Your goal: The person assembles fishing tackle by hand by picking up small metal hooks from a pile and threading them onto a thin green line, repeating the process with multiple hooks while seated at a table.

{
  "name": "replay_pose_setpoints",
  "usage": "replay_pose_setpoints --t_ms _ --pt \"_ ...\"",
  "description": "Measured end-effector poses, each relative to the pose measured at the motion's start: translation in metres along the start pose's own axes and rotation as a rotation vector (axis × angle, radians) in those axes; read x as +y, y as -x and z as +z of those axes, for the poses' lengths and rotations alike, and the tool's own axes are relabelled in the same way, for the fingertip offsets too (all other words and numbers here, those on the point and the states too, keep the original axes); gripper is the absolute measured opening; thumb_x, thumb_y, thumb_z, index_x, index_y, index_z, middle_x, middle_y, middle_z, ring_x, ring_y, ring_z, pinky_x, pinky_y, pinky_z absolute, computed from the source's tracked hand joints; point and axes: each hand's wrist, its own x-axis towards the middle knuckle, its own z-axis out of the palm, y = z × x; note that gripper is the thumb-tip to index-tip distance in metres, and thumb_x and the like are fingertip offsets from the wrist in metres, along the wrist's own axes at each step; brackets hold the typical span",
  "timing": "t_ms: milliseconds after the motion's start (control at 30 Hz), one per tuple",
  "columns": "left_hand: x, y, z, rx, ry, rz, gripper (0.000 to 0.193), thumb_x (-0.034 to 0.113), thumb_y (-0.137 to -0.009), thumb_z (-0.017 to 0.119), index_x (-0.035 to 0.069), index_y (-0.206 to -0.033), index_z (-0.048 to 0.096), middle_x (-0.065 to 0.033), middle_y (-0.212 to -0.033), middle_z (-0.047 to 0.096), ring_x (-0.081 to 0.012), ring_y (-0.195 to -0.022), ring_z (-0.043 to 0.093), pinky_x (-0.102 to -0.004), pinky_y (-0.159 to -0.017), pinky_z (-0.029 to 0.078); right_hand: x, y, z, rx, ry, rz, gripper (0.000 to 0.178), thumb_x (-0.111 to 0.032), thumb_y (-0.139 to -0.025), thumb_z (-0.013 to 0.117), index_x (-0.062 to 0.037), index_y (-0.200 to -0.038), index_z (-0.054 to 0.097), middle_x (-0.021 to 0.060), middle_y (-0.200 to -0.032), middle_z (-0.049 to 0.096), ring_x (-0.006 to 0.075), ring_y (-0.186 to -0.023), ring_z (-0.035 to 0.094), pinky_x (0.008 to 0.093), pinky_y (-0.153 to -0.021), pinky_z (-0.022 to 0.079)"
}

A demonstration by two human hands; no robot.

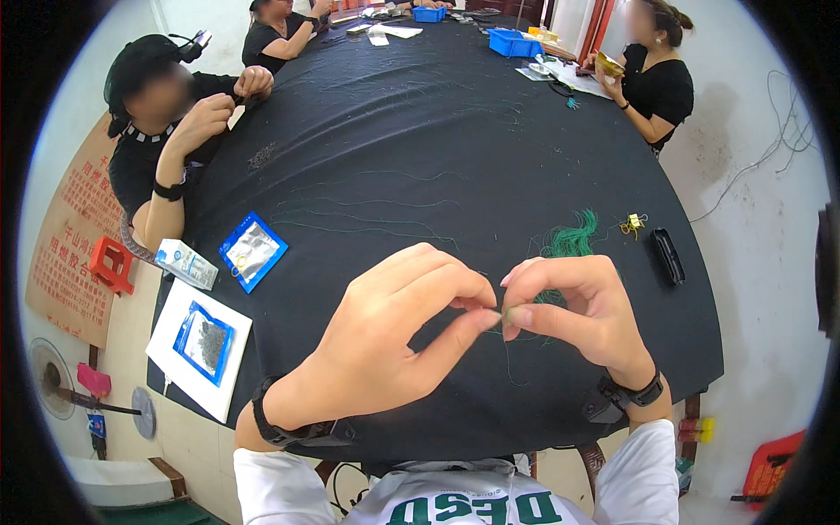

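Hands: left hand (385,337) and right hand (573,311), fingertips pinched together on one fine green thread (509,354) above the near table edge
Thread bundle: one green bundle (570,238) just beyond right hand
Packets: two blue packets (252,250), left side
Table (420,149): black cloth, broad bare middle
People: three, far rim

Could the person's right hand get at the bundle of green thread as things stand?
Probably yes: the green thread bundle lies on the black cloth just beyond the right hand, nothing between, though its fingertips are pinching something.
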Motion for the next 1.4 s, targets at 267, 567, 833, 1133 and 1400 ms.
replay_pose_setpoints --t_ms 267,567,833,1133,1400 --pt "-0.0015 0.0022 0.0023 -0.041 0.027 0.032 0.011 -0.002 -0.07 0.069 0.002 -0.078 0.064 -0.0086 -0.077 0.062 -0.0201 -0.07 0.06 -0.0291 -0.06 0.045 0.0028 0.0005 -0.0001 -0.044 0.117 -0.07 0.004 -0.004 -0.08 0.062 -0.0017 -0.081 0.066 0.0046 -0.075 0.066 0.0122 -0.072 0.061 0.026 -0.068 0.047" --pt "-0.0007 0.0053 -0.0006 -0.195 0.392 -0.218 0.003 0.0 -0.079 0.065 0.0 -0.08 0.062 -0.0081 -0.077 0.061 -0.0163 -0.069 0.057 -0.0263 -0.062 0.043 0.0032 -0.0001 -0.0041 -0.146 -0.017 -0.026 0.005 -0.007 -0.08 0.064 -0.0023 -0.083 0.066 0.0045 -0.075 0.065 0.0127 -0.071 0.061 0.0274 -0.069 0.046" --pt "0.0018 0.0063 -0.001 -0.184 0.373 -0.272 0.004 0.001 -0.082 0.063 -0.001 -0.081 0.059 -0.0078 -0.076 0.059 -0.0144 -0.069 0.056 -0.0254 -0.063 0.043 0.0068 -0.0008 -0.0013 -0.144 -0.031 -0.067 0.005 -0.006 -0.081 0.064 -0.0019 -0.084 0.066 0.0049 -0.076 0.065 0.0124 -0.072 0.061 0.0269 -0.068 0.046" --pt "-0.0005 0.0022 0.003 0.067 0.028 -0.062 0.012 -0.005 -0.075 0.066 0.0 -0.083 0.058 -0.0089 -0.077 0.059 -0.0205 -0.068 0.059 -0.0288 -0.061 0.048 0.0037 -0.0007 0.002 -0.055 -0.082 0.013 0.007 -0.005 -0.083 0.061 0.0006 -0.085 0.066 0.0064 -0.079 0.066 0.0116 -0.075 0.062 0.0258 -0.071 0.047" --pt "-0.001 0.0001 0.0022 0.051 -0.053 0.057 0.015 -0.006 -0.07 0.068 0.001 -0.082 0.062 -0.0099 -0.081 0.061 -0.0214 -0.071 0.059 -0.0295 -0.061 0.046 0.0023 -0.0006 0.0032 0.029 0.009 -0.052 0.008 -0.005 -0.086 0.059 0.0015 -0.086 0.064 0.0066 -0.08 0.066 0.0115 -0.077 0.062 0.025 -0.071 0.047"
